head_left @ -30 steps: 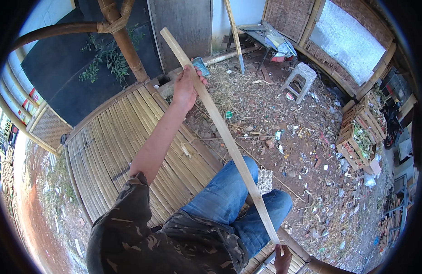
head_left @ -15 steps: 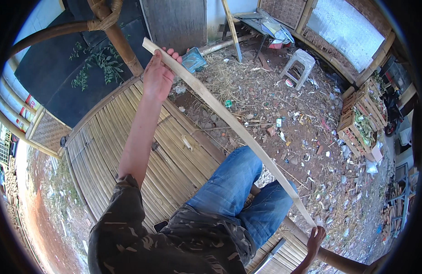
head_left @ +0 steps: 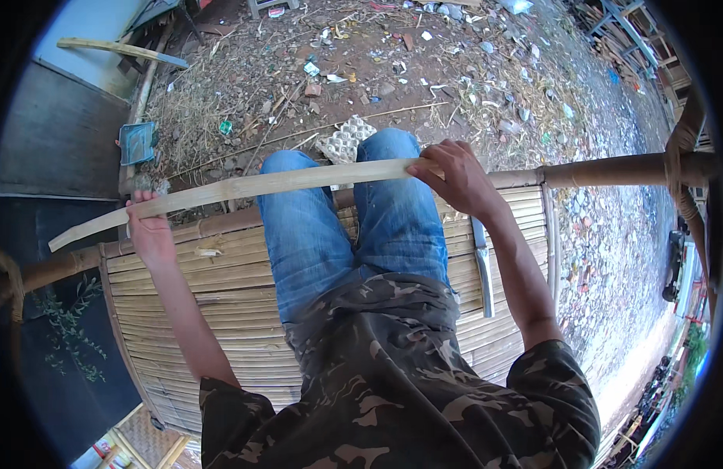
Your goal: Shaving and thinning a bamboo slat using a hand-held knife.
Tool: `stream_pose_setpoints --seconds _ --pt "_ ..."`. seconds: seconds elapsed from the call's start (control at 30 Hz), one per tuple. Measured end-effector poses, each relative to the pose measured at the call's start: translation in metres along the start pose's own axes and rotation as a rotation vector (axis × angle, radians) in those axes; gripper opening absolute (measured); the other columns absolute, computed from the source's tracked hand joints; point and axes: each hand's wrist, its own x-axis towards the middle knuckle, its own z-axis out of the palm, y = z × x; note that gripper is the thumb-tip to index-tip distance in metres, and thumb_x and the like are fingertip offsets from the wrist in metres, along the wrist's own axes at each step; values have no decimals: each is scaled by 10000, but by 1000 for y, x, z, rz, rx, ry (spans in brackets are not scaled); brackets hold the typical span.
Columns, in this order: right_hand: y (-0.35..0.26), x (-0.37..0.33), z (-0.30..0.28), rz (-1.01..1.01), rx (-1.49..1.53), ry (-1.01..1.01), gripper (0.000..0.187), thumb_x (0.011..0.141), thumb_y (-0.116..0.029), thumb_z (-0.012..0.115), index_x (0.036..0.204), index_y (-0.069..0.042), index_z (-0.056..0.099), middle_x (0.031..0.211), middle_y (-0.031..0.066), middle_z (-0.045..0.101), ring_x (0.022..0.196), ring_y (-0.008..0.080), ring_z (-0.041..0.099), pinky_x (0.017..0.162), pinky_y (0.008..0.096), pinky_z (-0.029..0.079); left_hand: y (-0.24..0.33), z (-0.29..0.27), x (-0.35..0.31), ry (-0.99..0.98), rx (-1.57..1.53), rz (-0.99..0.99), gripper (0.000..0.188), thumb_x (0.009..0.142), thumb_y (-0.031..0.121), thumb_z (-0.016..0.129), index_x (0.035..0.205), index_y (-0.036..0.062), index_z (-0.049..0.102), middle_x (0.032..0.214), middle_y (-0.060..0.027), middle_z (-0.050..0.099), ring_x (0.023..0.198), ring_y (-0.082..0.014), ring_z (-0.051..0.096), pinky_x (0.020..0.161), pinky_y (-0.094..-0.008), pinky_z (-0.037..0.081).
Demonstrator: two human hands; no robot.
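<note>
While both arms reach up from the lower edge, a long pale bamboo strip [head_left: 283, 181] spans the left and centre of the frame, passing above the knees of the blue jeans [head_left: 299, 215] in a shallow upward bow. The left hand [head_left: 149, 234] grasps it at the left, fingertips showing over its far edge, with a length jutting past toward the left rim. The right hand [head_left: 461, 181] grips the opposite end right of centre, thumb on the near face and fingers over the top.

At the upper left, a teal open container [head_left: 137, 143] sits by the edge of the littered ground [head_left: 244, 94]; its contents are too small to tell. Just beyond the knees, at upper centre, lies a grey egg tray [head_left: 347, 141] with rows of moulded cups, partly hidden by the legs; what those covered cups hold cannot be told. Right of the thighs, a long-bladed knife [head_left: 484, 273] rests on the slatted bamboo platform [head_left: 228, 289], close to the jeans and nearly upright in the frame.
</note>
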Motion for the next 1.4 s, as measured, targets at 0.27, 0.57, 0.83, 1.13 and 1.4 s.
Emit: stream_pose_setpoints --seconds 0.27,0.57,0.83,1.13,1.4 --pt "-9 -21 19 -72 -34 111 360 837 -314 724 1106 -99 618 900 76 658 923 247 618 897 402 430 -95 71 -43 159 176 -274 315 1029 175 417 1316 50 375 1381 -171 482 1295 -299 473 1055 -430 441" --pt "-15 -46 33 202 38 -102 448 784 -455 752 937 -50 639 623 134 619 591 314 644 559 416 479 -93 102 -59 -36 99 -193 425 1020 210 459 1395 28 376 1419 -155 448 1321 -281 444 1042 -409 467" --pt "-7 -71 50 275 288 -348 373 893 -409 649 887 -38 685 644 149 618 580 333 605 568 401 460 -85 115 -67 -63 128 -39 164 948 196 612 1044 65 595 933 -94 676 839 -201 688 734 -328 615" --pt "-24 -65 44 234 361 195 200 893 -200 675 948 -8 688 845 140 689 760 294 689 671 384 521 -83 161 -97 -65 251 -49 157 950 135 598 1073 38 617 1030 -127 678 906 -184 685 746 -325 619" --pt "-76 -29 57 162 421 210 209 877 -225 695 924 -22 687 762 126 646 647 285 654 591 363 505 -114 185 -141 -84 422 -128 521 921 67 617 1381 -24 391 1113 -119 652 1049 -201 641 776 -337 610"
